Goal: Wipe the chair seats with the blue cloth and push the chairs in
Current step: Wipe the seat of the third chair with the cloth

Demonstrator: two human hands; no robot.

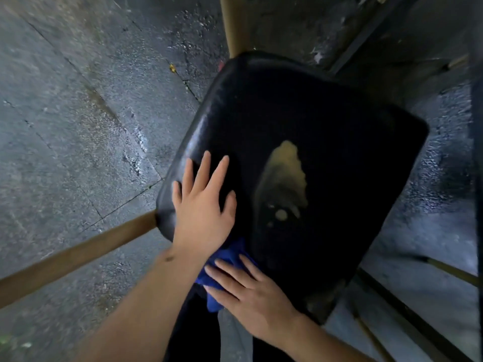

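Observation:
A black padded chair seat (326,121) fills the middle of the view, with a torn patch (286,178) that shows yellow foam. My left hand (203,202) lies flat on the seat's near-left part, fingers spread. The blue cloth (224,267) is bunched at the seat's near edge, partly under both hands. My right hand (251,291) presses down on the cloth with its fingers extended over it.
Wooden chair legs stick out at the left (78,252) and the top (232,24). Wet grey concrete floor (78,113) lies to the left. A dark metal frame (386,22) runs at the upper right, and more bars (418,325) lie at the lower right.

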